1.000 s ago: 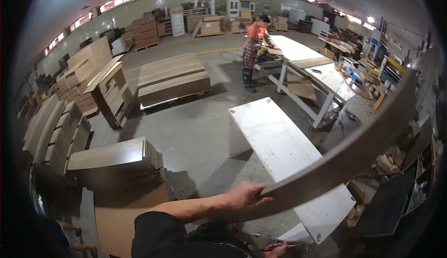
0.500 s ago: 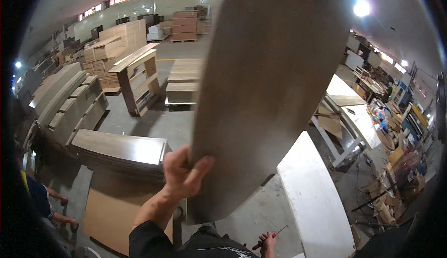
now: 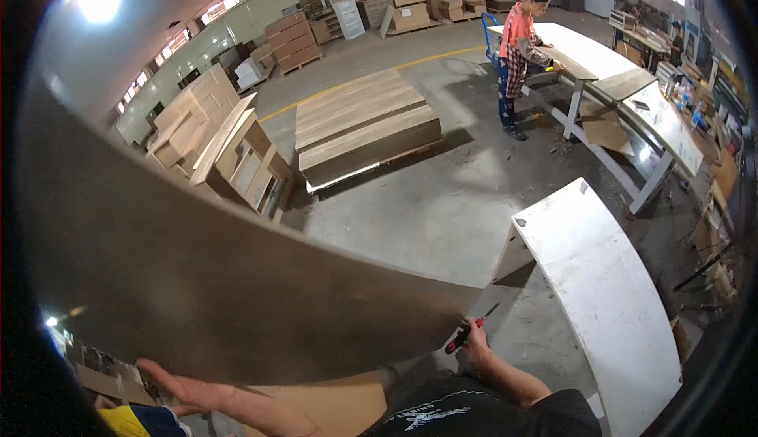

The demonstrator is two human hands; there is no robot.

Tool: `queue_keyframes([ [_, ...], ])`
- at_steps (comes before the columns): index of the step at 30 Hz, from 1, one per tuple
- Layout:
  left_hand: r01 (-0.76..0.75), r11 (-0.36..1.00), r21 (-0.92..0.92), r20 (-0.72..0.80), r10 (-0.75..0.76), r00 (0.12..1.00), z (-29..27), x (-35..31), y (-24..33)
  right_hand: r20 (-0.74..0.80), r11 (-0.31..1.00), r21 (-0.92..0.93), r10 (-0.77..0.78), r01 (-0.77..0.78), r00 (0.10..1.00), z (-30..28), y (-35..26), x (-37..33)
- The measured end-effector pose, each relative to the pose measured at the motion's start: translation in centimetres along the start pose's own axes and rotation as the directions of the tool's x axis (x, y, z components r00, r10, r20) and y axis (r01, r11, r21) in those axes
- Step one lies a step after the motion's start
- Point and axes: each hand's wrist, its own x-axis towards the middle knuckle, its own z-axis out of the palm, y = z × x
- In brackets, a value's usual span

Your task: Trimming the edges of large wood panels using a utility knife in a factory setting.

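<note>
A large grey-brown wooden panel (image 3: 237,295) slants across the left half of the view, its right end low in front of me. My left hand (image 3: 170,382) grips the panel's lower edge at the left, with most of the fingers hidden behind the board. Closed around the red and black handle of a screwdriver (image 3: 456,340) is my right hand (image 3: 475,344), close by the panel's right end. The screwdriver's thin shaft points up and to the right. Whether the right fingers also touch the panel, I cannot tell.
To the right stands a white bench (image 3: 608,271). A stack of wooden boards (image 3: 367,117) lies ahead, left of a co-worker (image 3: 517,50) at a long worktable (image 3: 584,46). A wooden frame (image 3: 249,157) is beyond the panel. Another person's yellow and blue clothing (image 3: 138,421) shows at lower left.
The panel has swung from upright in the centre down to the left. My left hand has moved lower left with it; the right hand has come up with the screwdriver. The view has turned right.
</note>
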Motion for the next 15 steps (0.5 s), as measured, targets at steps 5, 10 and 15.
queue_keyframes([
  [5, -0.182, 0.924, 0.336, 0.063, 0.170, 0.983, 6.1, -1.3, -3.7, 0.259, 0.918, 0.396, -0.139, 0.026, 0.956, 2.8, -7.1, 12.2],
  [10, -0.204, 0.915, 0.349, 0.195, 0.142, 0.970, 14.0, -5.0, -6.5, 0.358, 0.934, 0.353, -0.092, -0.044, 0.929, 9.7, -17.9, 18.0],
  [15, -0.022, 0.984, 0.179, 0.509, -0.074, 0.858, 20.9, -9.1, -11.6, 0.330, 0.963, 0.266, -0.054, -0.038, 0.943, 11.7, -28.3, 27.1],
])
